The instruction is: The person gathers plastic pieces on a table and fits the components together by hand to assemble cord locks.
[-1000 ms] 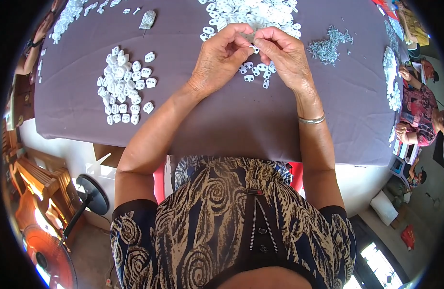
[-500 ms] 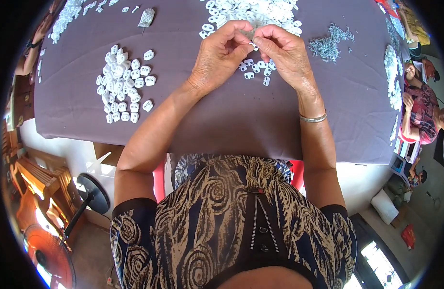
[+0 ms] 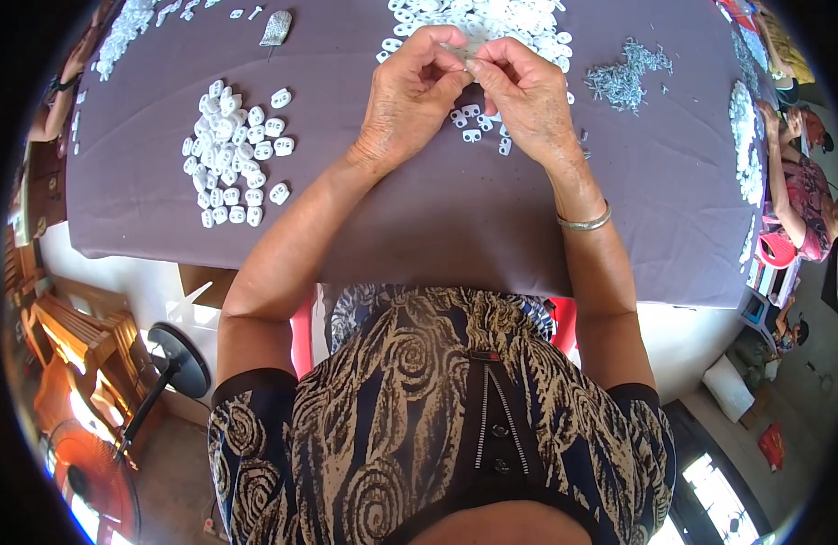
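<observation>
My left hand (image 3: 408, 102) and my right hand (image 3: 533, 102) meet fingertip to fingertip over the table. Thumb and forefinger are pinched on each. A small white plastic piece sits in the left pinch, mostly covered by fingers; whatever the right fingertips grip is too small to make out. Just beyond lies a big heap of white oval plastic pieces (image 3: 505, 20). Under the hands are several small white two-holed pieces (image 3: 471, 136). To the left spreads a pile of chunkier white two-holed pieces (image 3: 223, 154). Right of my right hand lies a heap of thin grey metal pins or screws (image 3: 621, 84).
A dark brown cloth covers the table (image 3: 437, 236). A pale flat object with a thin point (image 3: 275, 29) lies at the far left. Another person's arm (image 3: 51, 118) rests at the left edge; people (image 3: 796, 182) sit at the right. A standing fan (image 3: 78, 481) is lower left.
Both hands have shifted slightly up and away, still pinched together. The white piece between the fingertips is less visible now. Beside my right wrist, a few loose metal bits have come into view.
</observation>
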Demonstrator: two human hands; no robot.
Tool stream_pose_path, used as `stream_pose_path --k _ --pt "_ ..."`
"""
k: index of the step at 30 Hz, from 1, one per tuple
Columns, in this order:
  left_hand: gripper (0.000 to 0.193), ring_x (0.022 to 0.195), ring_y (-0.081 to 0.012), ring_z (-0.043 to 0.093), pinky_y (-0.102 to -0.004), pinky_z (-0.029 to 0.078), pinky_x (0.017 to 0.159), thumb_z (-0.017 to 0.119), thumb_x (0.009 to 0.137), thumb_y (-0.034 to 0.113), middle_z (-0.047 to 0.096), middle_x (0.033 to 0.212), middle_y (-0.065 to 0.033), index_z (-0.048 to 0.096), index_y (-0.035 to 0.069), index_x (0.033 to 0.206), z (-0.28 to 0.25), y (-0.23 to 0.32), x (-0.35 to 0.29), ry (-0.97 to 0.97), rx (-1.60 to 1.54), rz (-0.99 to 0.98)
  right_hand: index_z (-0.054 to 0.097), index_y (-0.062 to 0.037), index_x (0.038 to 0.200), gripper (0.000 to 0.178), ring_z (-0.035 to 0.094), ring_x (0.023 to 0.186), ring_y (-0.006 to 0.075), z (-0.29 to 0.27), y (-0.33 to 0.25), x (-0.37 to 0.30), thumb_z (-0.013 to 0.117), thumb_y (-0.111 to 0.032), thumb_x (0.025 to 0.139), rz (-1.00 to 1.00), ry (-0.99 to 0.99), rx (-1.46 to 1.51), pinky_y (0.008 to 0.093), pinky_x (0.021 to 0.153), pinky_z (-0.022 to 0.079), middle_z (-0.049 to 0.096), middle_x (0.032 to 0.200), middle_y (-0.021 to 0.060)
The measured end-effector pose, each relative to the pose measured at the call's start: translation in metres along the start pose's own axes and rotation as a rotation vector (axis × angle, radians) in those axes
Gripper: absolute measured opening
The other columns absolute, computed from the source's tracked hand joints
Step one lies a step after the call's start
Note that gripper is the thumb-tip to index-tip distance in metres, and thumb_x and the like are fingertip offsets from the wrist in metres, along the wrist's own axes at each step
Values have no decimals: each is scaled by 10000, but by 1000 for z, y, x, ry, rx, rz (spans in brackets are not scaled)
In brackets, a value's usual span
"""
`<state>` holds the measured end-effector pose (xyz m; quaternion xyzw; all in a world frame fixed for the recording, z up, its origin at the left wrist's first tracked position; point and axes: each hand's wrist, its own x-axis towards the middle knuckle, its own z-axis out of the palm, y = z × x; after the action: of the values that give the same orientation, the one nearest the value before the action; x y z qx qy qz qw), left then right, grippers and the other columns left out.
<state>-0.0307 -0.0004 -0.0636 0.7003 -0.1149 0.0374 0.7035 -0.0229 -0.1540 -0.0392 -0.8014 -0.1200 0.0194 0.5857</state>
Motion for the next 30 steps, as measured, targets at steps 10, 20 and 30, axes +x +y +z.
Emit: stream_pose_path --k 10,20,30 --pt "306 662 -26 465 -176 394 596 550 847 -90 540 783 49 499 55 1111 -34 10 19 51 -89 79 625 -29 898 50 498 669 24 -5 8 2 626 -77 884 -172 68 -51 184 569 425 574 781 -36" --pt "275 683 -17 451 -160 385 611 570 853 -74 525 779 63 513 54 1090 -31 8 19 73 -111 89 602 -53 838 37 600 697 258 15 4 -2 621 -77 817 -433 -61 -654 359 611 499 566 794 70" --pt "287 732 -40 528 -210 467 682 628 842 -21 605 803 15 552 38 1113 -28 7 14 65 57 23 558 -41 811 56 604 704 281 9 1 -7 600 -78 803 -418 -88 -813 397 569 500 552 790 84"
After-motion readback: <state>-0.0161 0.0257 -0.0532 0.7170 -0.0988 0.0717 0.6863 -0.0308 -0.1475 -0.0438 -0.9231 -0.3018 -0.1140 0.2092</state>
